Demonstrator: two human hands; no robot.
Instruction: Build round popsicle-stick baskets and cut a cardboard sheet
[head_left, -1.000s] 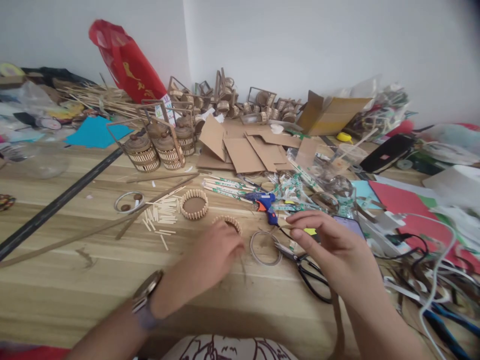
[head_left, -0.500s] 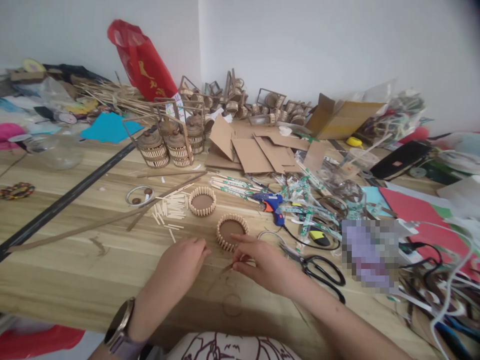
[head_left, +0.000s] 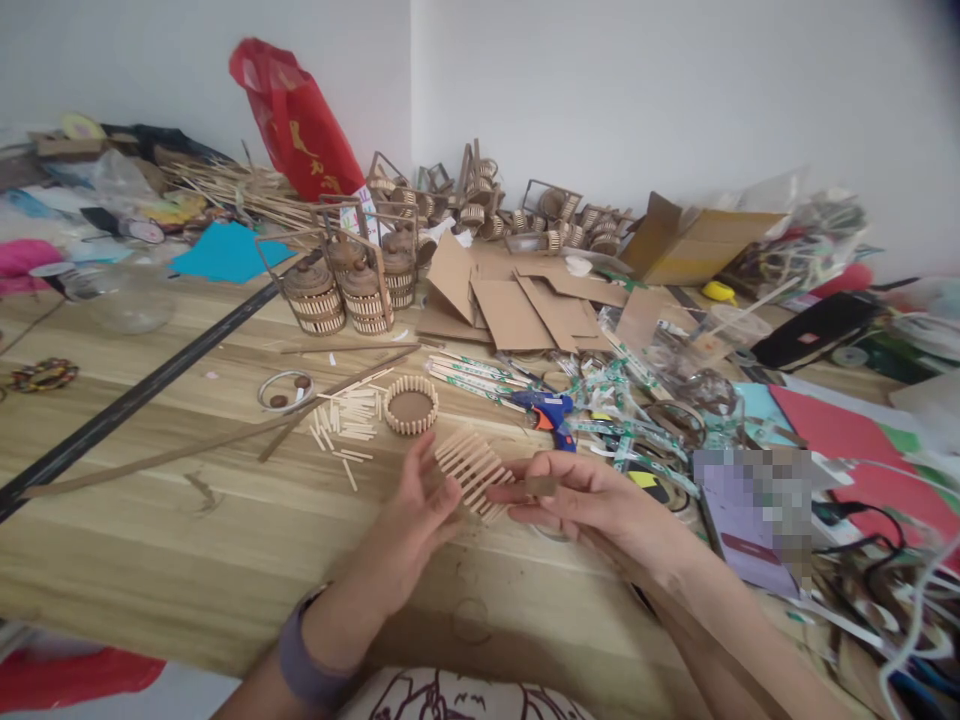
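Observation:
Raised off the table and tipped on its side, a small round stick-walled basket [head_left: 474, 472] shows its row of pale sticks. My left hand [head_left: 427, 505] grips its left side between thumb and fingers. My right hand [head_left: 581, 500] is at the basket's right side, pinching a brown strip [head_left: 541, 486] with fingertips against the sticks. Most of the strip is hidden by the hand. A second stick-walled basket [head_left: 412, 424] with a brown base stands upright just behind. Loose short sticks [head_left: 352, 412] lie to its left.
A blue glue gun [head_left: 551, 412] lies behind my right hand, among green-printed wrappers [head_left: 622, 435]. Cardboard pieces [head_left: 514, 315] and finished lidded baskets [head_left: 367, 300] stand farther back. A long black strip [head_left: 161, 375] crosses the left side. A purple, partly blurred object [head_left: 739, 520] lies right.
The front basket has been lifted from the table and tipped sideways. My left hand has moved right to hold it, and my right hand has shifted right with the brown strip.

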